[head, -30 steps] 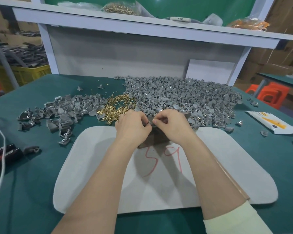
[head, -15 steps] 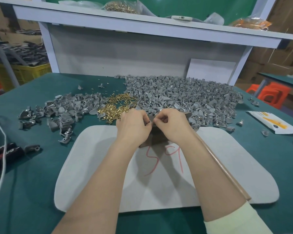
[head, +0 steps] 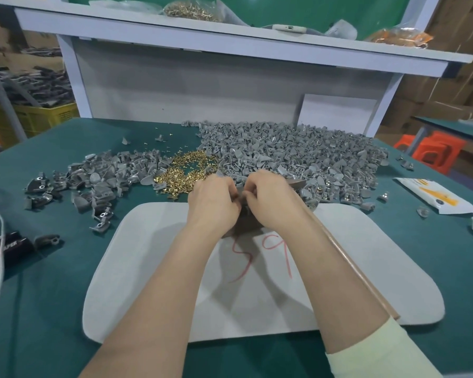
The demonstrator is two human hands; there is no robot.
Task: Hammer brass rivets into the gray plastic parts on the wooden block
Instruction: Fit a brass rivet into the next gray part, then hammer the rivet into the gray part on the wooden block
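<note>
Both hands meet over the wooden block (head: 246, 223) at the white mat's far edge. The left hand (head: 213, 199) and right hand (head: 271, 199) pinch something small between them, likely a gray part; the brass rivets (head: 186, 171) lie just beyond the left hand, nearer it.

both hands, left hand (head: 213, 204) and right hand (head: 273, 199), cover most of the wooden block (head: 246, 226) (only its near face shows); whatever the curled fingers pinch is hidden, too small to identify.
</note>
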